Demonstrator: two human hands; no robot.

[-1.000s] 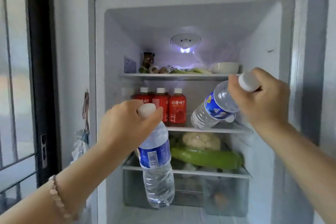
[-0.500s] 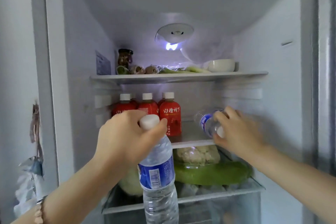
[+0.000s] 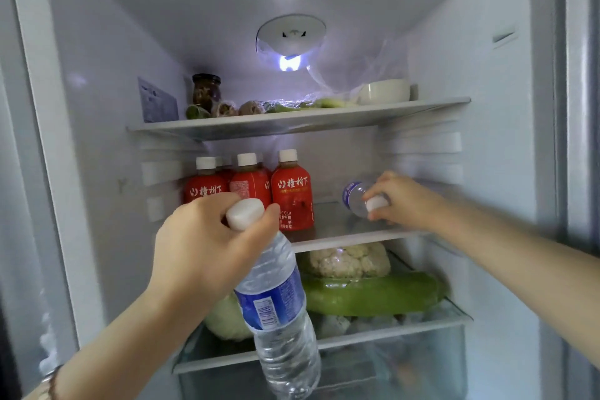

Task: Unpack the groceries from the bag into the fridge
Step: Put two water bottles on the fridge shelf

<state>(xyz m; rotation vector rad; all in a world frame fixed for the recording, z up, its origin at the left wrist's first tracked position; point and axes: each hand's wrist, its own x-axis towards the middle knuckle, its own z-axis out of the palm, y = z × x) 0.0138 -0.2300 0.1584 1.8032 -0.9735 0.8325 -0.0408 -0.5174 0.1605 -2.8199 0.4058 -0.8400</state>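
The fridge stands open in front of me. My left hand grips a clear water bottle with a blue label by its neck; the bottle hangs down in front of the lower shelves. My right hand reaches onto the middle shelf and holds a second water bottle at its white cap end. That bottle lies on its side, base pointing toward the back, to the right of the red drink bottles.
The top shelf carries a dark jar, wrapped vegetables and a white bowl. Below the middle shelf lie a cauliflower, a long green gourd and a pale cabbage. A clear drawer sits underneath.
My right hand carried its bottle from outside the fridge in onto the middle shelf and laid it down. The view moved closer to the fridge. My left hand kept its bottle hanging.
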